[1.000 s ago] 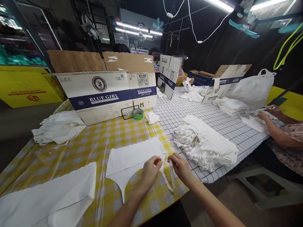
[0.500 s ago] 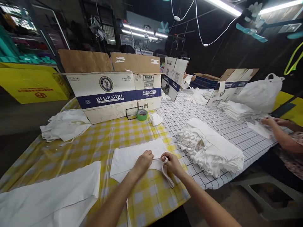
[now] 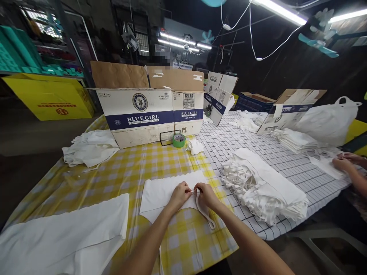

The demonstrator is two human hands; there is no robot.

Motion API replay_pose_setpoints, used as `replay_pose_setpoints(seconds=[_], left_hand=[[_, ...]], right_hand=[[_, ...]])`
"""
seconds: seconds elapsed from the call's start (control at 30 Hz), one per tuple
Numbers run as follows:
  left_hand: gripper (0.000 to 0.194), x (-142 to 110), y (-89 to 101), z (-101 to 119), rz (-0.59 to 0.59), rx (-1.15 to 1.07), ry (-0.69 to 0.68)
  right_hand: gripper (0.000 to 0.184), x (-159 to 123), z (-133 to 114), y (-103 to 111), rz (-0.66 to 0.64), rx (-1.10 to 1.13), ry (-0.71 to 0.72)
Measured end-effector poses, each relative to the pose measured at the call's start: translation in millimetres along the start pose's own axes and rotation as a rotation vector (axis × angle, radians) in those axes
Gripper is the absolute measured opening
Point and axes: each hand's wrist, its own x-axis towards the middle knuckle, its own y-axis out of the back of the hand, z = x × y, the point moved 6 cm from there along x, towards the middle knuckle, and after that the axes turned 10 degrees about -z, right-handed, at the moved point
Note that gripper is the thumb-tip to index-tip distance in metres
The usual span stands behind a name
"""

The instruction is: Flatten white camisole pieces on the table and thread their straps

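Note:
A white garment piece with thin straps [image 3: 159, 193] lies flat on the yellow checked tablecloth in front of me. My left hand [image 3: 180, 194] is closed in a pinch on the garment's near edge. Just right of it, my right hand [image 3: 207, 195] pinches the same edge where a strap [image 3: 207, 218] loops down toward me. The fingertips of both hands almost meet, and the bit of cloth between them is mostly hidden. Folded white cloth [image 3: 65, 233] rests to the left. A stack of white strapped garments [image 3: 266, 183] lies to the right.
Behind my hands stand a large carton [image 3: 149, 110], a roll of green tape [image 3: 179, 140] and a small white scrap [image 3: 195, 146]. A white cloth heap [image 3: 88, 147] lies at the far left. Another person's hands [image 3: 345, 161] handle white cloth at the right edge.
The view has shifted slightly, so the table appears further right. My hands have drawn closer together on the garment's edge, and the right hand now covers the top of the strap.

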Motion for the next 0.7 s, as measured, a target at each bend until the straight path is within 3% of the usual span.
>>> replay_pose_setpoints(seconds=[0.7], left_hand=[[0.013, -1.5, -5.0, -7.2, 0.043, -0.029, -0.007]], right_hand=[[0.026, 9.4, -8.9, -5.5, -0.135, -0.302, 0.062]])
